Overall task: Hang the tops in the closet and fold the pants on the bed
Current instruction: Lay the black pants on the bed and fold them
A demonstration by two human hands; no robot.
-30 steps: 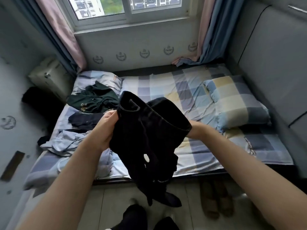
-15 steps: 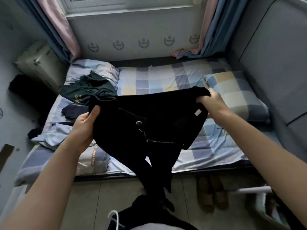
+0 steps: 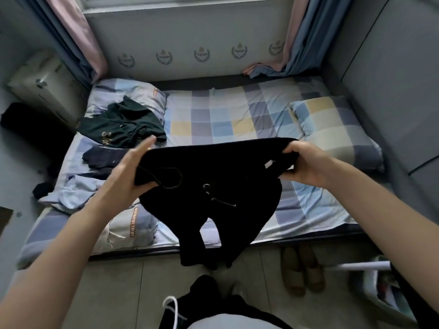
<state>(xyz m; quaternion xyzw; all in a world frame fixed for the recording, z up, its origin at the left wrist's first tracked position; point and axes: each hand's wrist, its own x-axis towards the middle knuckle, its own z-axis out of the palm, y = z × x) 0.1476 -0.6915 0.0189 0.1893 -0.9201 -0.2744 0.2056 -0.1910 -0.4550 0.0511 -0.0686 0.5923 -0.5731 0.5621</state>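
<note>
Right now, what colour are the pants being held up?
Black pants, seen clearly in the head view.

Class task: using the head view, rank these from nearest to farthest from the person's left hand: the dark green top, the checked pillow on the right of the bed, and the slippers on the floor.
Measured from the left hand:
1. Dark green top, on the bed's left side, just beyond the fingertips.
2. Slippers, on the floor by the bed's near edge, to the right.
3. Checked pillow, at the bed's far right.

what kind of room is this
Most likely a small bedroom: a bed with a checked sheet and pillows sits under a curtained window, and loose clothes lie on it.
</note>
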